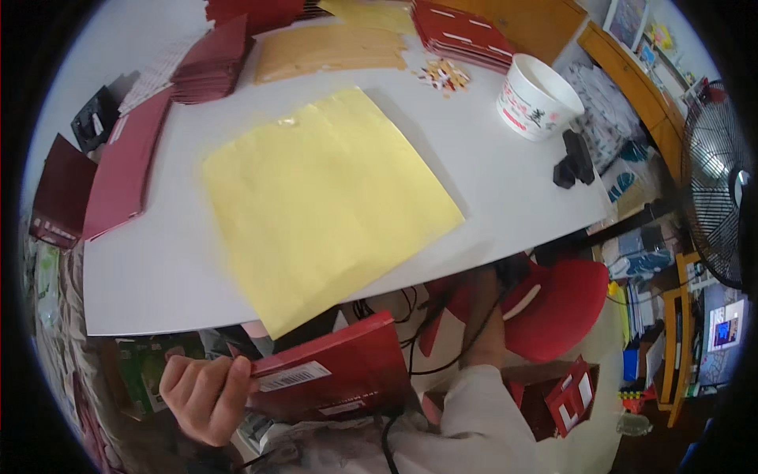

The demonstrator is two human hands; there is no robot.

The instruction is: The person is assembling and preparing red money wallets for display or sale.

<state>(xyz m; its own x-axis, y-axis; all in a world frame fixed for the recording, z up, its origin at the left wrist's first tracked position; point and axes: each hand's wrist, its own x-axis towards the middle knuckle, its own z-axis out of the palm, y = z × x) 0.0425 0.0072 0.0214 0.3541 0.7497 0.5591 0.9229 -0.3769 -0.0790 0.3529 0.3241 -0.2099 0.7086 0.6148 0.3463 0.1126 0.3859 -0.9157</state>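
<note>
My left hand [207, 394] grips the left end of a flat red cardboard box [337, 373] below the table's front edge. The box bears a barcode label and a smaller white label. My right forearm [485, 332] reaches forward to the table's edge, and the right hand is out of sight there. In front of me a yellow paper sheet [331, 201] lies on the white table [160, 290], its near corner hanging over the edge.
Dark red flat packs [127, 166] and a stack of red folders [213, 65] line the left. At the back lie brown envelopes [325, 53], red packs [462, 29] and small scraps [444, 77]. A paper tub [536, 101], a black object [574, 163], red chair [556, 308] and open carton [533, 409] are rightward.
</note>
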